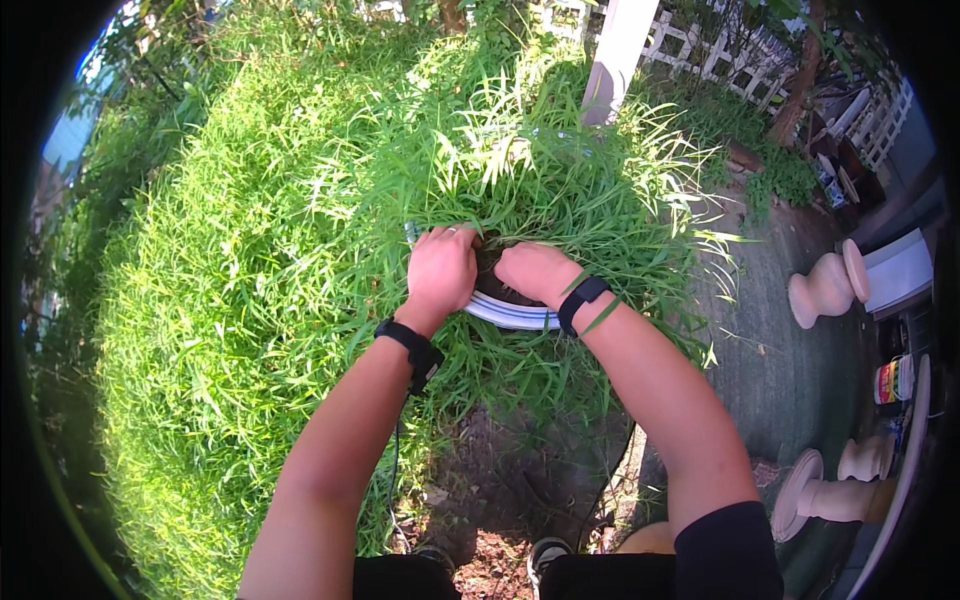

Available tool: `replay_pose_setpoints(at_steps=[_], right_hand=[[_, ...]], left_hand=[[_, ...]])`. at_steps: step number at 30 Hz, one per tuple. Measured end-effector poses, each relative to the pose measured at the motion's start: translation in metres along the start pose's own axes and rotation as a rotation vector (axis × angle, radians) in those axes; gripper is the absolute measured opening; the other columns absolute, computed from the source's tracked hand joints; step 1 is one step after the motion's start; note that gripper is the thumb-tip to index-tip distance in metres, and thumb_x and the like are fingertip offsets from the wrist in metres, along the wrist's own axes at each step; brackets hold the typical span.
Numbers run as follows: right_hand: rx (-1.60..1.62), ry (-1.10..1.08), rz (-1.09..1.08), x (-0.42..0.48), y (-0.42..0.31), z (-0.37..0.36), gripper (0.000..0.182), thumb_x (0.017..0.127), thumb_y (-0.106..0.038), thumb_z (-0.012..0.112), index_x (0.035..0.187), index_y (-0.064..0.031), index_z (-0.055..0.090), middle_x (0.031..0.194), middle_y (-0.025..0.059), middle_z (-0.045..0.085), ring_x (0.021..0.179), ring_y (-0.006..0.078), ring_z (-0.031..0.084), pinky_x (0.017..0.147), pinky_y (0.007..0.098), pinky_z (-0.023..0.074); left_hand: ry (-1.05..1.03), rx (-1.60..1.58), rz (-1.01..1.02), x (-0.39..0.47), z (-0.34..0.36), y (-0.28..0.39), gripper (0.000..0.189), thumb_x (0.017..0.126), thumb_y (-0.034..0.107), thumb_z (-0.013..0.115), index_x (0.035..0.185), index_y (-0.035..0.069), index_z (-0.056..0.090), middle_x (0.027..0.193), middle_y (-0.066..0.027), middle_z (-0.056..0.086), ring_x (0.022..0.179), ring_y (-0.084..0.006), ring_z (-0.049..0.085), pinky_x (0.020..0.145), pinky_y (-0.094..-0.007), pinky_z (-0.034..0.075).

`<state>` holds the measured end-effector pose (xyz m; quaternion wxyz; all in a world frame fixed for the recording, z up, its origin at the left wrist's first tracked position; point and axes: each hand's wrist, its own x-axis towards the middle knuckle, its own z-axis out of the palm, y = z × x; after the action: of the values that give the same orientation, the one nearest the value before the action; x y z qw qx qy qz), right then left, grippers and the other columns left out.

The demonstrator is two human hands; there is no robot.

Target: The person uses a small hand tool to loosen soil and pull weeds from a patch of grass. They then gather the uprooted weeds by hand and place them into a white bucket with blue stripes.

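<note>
A round planter with a white rim [517, 315] striped in blue stands before me, with tall green grass [555, 202] over its far side. Dark soil [499, 285] shows between my hands. My left hand [444, 266] reaches in at the left of the planter, its fingertips bent down and hidden among grass and soil; what they grip cannot be told. Across the soil, my right hand [536, 271] is curled into a fist at the base of thin grass stems. Each wrist bears a black strap, and a loose blade lies across the right one.
Dense grass [247, 285] fills the left. Behind the planter rises a white post [616, 67], with a white lattice fence [705, 52] beyond. Along the right are a paved strip [780, 360], pale turned pedestals [829, 283] and a small bucket [894, 380]. Dark cables hang beside my arms.
</note>
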<state>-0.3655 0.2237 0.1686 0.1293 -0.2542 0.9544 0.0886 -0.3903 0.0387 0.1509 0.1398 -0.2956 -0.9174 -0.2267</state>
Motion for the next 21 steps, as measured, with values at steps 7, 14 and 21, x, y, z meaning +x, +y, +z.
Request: replay_pose_setpoints(at_steps=[7,14,21], right_hand=[[0.122,0.060,0.031,-0.009,0.003,0.008,0.019,0.090,-0.009,0.062,0.093,-0.0036,0.080,0.098,0.0180,0.078,0.097,0.0364,0.077,0.081,0.0476,0.0637],[0.131,0.045,0.026,-0.019,0.001,0.004,0.018,0.090,-0.009,0.063,0.094,-0.0039,0.080,0.096,0.0174,0.077,0.095,0.0379,0.076,0.079,0.0493,0.0638],[0.104,0.019,-0.026,-0.033,-0.006,-0.009,0.021,0.091,-0.009,0.062,0.097,-0.0057,0.082,0.098,0.0169,0.078,0.096,0.0364,0.077,0.080,0.0489,0.0636]], left_hand=[[-0.015,-0.004,-0.031,0.000,0.001,0.001,0.014,0.093,0.008,0.054,0.094,0.007,0.068,0.089,-0.0169,0.072,0.094,-0.0379,0.068,0.091,-0.0498,0.052],[-0.017,-0.002,-0.033,-0.001,0.000,0.001,0.011,0.093,0.009,0.054,0.092,0.007,0.064,0.089,-0.0168,0.072,0.093,-0.0382,0.068,0.090,-0.0509,0.052],[0.016,0.031,-0.012,-0.001,0.003,-0.001,0.010,0.093,0.011,0.055,0.092,0.005,0.063,0.089,-0.0182,0.071,0.091,-0.0395,0.067,0.089,-0.0517,0.051]])
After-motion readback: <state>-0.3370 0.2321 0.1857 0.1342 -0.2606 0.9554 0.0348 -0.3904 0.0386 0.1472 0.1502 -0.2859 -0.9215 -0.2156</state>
